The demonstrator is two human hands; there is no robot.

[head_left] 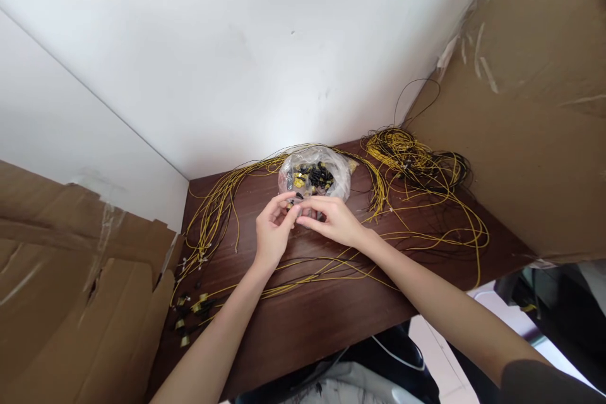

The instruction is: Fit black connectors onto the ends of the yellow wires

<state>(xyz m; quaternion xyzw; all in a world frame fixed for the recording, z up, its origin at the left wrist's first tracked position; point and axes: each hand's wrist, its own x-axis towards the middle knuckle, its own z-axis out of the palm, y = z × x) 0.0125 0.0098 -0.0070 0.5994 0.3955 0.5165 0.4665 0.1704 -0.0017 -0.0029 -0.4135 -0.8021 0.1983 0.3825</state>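
My left hand (274, 221) and my right hand (337, 219) meet at the near edge of a clear plastic bag (341, 170). Thumb and fingers of both hands are pinched together. A small black connector part (299, 196) shows at my left fingertips. Whatever my right fingertips grip is too small and covered to name. Inside the opened bag lie many black parts (322, 175) and some yellow parts (300, 180). Yellow and black wires (322, 274) run across the table just below my hands.
A tangled coil of yellow and black wires (402, 154) lies at the back right of the brown table (284, 328). Another wire bundle (215, 208) curves down the left. Wire ends with black-and-yellow connectors (201, 304) rest front left. Cardboard (534, 126) (61, 303) flanks both sides; a white wall (265, 63) stands behind.
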